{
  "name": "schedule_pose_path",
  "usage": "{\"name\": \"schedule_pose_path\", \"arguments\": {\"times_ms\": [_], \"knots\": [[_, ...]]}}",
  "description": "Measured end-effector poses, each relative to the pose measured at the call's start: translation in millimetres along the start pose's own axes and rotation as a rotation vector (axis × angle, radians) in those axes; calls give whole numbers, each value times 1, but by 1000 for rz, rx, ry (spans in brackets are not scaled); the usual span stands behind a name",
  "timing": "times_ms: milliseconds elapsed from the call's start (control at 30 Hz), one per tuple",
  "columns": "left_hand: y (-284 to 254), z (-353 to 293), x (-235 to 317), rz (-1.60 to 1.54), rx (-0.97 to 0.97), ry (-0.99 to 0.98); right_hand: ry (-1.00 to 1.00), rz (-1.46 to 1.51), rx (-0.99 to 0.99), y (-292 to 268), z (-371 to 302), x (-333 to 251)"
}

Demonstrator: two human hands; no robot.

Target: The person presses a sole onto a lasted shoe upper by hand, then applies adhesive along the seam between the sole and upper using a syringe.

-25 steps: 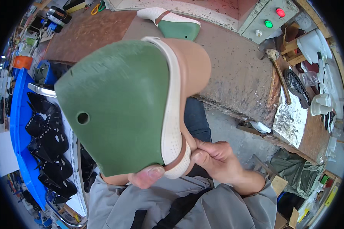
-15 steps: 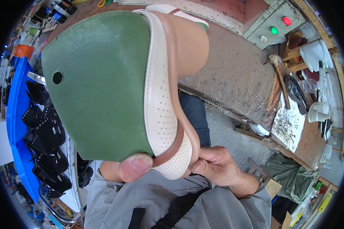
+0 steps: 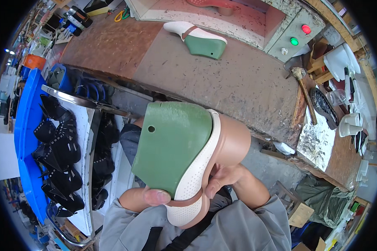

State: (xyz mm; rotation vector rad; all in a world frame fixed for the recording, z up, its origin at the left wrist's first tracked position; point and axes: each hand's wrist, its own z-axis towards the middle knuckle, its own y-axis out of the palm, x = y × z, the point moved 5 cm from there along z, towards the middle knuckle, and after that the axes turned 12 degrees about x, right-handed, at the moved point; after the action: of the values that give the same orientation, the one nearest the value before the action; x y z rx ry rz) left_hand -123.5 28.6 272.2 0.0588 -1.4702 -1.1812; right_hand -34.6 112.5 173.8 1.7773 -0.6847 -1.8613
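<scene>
Left hand: the left hand [image 3: 157,196] is closed on the held shoe [image 3: 199,175] near its toe, thumb laid flat by the strap; its other fingers are hidden underneath.
Right hand: the right hand [image 3: 228,178] grips the same shoe from the opposite side, thumb against the sole just toe-ward of the heel; its fingers are partly hidden.
Held shoe: in the air over the lap, before the near edge of the surface [image 3: 222,85], tilted, toe toward the wearer's body, heel away and to the right.
Shoe parts joined: a white, pin-holed upper with a brown strap [image 3: 186,203] fits around a green last [image 3: 176,140]; a brown sole with a thick heel [image 3: 233,140] follows the upper's edge along the visible side.
Shoe parts unsettled: the last is not out of the shoe; how firmly the sole is fixed, and how its hidden side sits, cannot be told.
Second shoe: the second shoe [image 3: 205,47] lies on the surface near its far edge, also on a green last; no brown sole shows on it, so it seems less far along.
Cabinet: at the far edge stands a pale cabinet [image 3: 276,35] with a red-lit recess, partly cut off from view.
Right end of surface: a hammer [image 3: 308,94].
</scene>
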Motion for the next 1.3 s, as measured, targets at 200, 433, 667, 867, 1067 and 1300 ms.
{"name": "schedule_pose_path", "arguments": {"times_ms": [200,433,667,867,1067,1300], "knots": [[-12,-4,-9,-147,78,-59,-39,169,121,15,-13,-8],[31,7,-46,69,-20,104,-247,115,31,10,-14,0],[-25,-17,-24,340,-129,101,-186,253,215,9,-13,15],[-16,-9,-46,643,-217,144,-330,349,373,13,-5,-18],[-39,-16,-54,933,-290,154,-654,149,615,-16,-12,-81],[-42,-29,-52,823,-470,-87,-554,-483,418,-3,-25,-94]]}}
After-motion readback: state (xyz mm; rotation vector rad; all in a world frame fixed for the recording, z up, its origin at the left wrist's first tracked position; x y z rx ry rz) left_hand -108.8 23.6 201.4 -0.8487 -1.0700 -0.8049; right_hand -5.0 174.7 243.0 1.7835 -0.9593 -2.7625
